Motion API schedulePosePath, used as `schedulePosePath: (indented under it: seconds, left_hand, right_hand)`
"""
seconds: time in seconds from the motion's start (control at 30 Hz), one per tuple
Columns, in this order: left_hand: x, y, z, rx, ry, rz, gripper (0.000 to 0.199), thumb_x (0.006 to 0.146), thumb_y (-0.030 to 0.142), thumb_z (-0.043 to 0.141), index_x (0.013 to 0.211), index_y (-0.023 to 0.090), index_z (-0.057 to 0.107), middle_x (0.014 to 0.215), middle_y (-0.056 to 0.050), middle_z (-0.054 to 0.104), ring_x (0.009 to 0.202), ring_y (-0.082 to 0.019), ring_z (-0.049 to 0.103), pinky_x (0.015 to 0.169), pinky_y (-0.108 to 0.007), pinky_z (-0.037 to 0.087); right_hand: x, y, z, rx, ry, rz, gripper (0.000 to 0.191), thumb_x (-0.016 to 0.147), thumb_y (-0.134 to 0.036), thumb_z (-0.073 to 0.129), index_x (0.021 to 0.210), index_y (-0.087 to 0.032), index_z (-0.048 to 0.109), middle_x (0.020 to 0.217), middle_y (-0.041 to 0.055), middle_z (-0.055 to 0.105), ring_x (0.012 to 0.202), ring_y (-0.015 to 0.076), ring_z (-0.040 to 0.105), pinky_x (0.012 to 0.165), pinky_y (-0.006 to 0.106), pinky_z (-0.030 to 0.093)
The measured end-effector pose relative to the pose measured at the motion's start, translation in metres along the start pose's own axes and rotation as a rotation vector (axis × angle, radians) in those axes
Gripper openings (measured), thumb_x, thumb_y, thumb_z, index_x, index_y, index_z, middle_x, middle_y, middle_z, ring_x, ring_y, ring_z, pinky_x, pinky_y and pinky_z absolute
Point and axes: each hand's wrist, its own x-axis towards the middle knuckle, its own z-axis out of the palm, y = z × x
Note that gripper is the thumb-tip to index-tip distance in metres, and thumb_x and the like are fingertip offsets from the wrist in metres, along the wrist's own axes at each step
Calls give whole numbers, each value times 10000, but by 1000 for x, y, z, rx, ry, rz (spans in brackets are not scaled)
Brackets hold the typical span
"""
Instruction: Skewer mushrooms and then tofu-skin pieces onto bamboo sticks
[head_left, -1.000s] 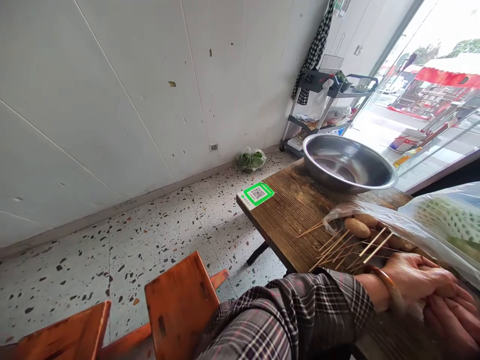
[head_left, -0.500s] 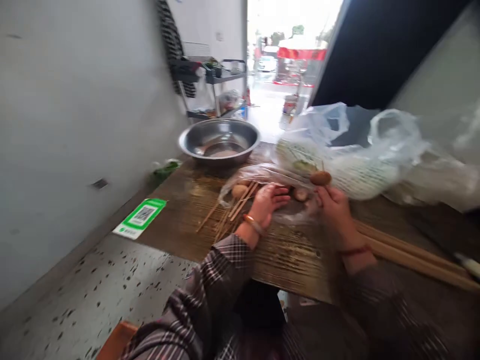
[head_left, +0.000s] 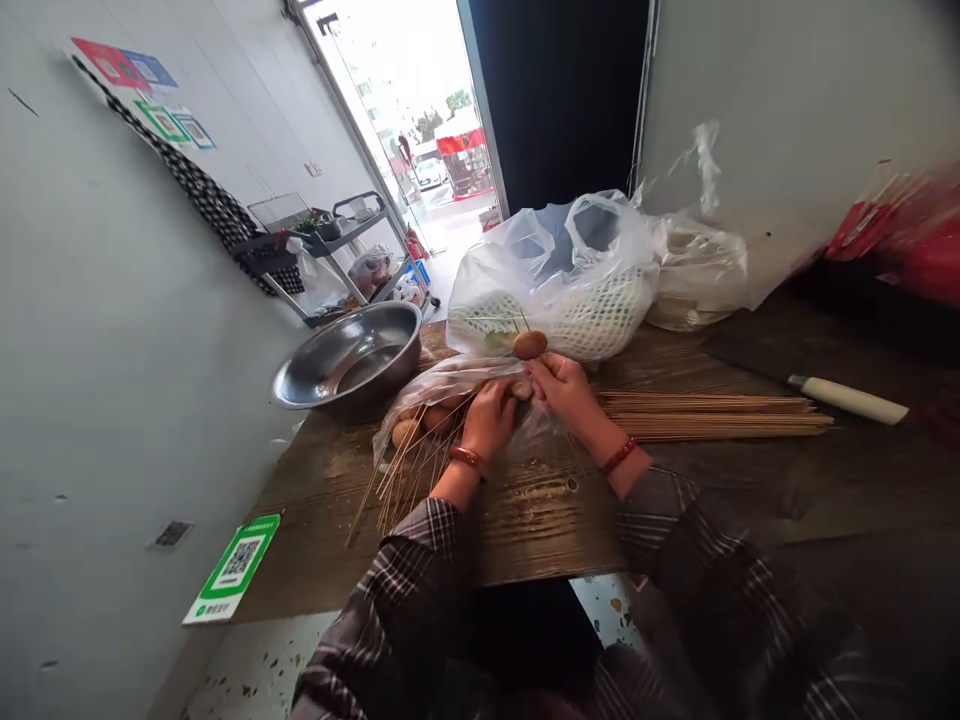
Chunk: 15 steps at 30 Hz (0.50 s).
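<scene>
A round brown mushroom-like piece [head_left: 529, 345] with thin sticks poking up from it is held at the fingertips of my right hand [head_left: 562, 388]. My left hand [head_left: 489, 422] reaches into the mouth of a clear plastic bag [head_left: 450, 372], its fingers curled at a pale brown piece [head_left: 520, 388]; whether it grips that piece is unclear. More round brown pieces [head_left: 406, 433] lie in the bag to the left. Several thin skewers [head_left: 397, 480] stick out from the bag towards the near edge of the wooden table [head_left: 540, 530].
A metal basin [head_left: 352, 355] stands at the back left. White plastic bags [head_left: 555, 290] sit behind my hands. A bundle of skewers [head_left: 712, 415] and a knife with a pale handle [head_left: 855, 398] lie to the right. A green QR card [head_left: 236, 565] is at the left corner.
The view has turned right, bringing the skewer bundle and knife into fuller sight. My left hand has gone from open fingers to curled ones at the bag's mouth. My right hand still holds the brown piece.
</scene>
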Motion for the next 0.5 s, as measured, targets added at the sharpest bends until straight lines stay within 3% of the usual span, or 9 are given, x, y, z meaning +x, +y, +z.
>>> schedulePosePath:
  seconds: [0.17, 0.37, 0.5]
  left_hand:
    - [18, 0, 10, 388, -198, 78, 408, 761, 49, 583, 1137, 175, 680, 1247, -137, 679, 1211, -312, 573, 1086, -492, 412]
    - [23, -5, 18, 390, -128, 22, 208, 878, 130, 507, 957, 150, 698, 1090, -180, 710, 1122, -330, 609, 1045, -518, 411]
    - [13, -5, 6, 321, -66, -14, 187, 884, 170, 511, 969, 155, 677, 1051, -143, 722, 1019, -276, 644, 956, -442, 480]
  right_hand:
    - [3, 0, 2, 21, -7, -41, 407, 811, -597, 583, 721, -200, 576, 443, -82, 442, 383, 76, 343, 425, 241, 288]
    - [3, 1, 4, 25, -20, -51, 401, 817, -588, 584, 724, -198, 578, 450, -82, 453, 396, 74, 362, 441, 235, 299]
    - [1, -4, 3, 41, -47, -27, 408, 819, -594, 590, 735, -195, 580, 453, -82, 459, 395, 71, 362, 440, 232, 294]
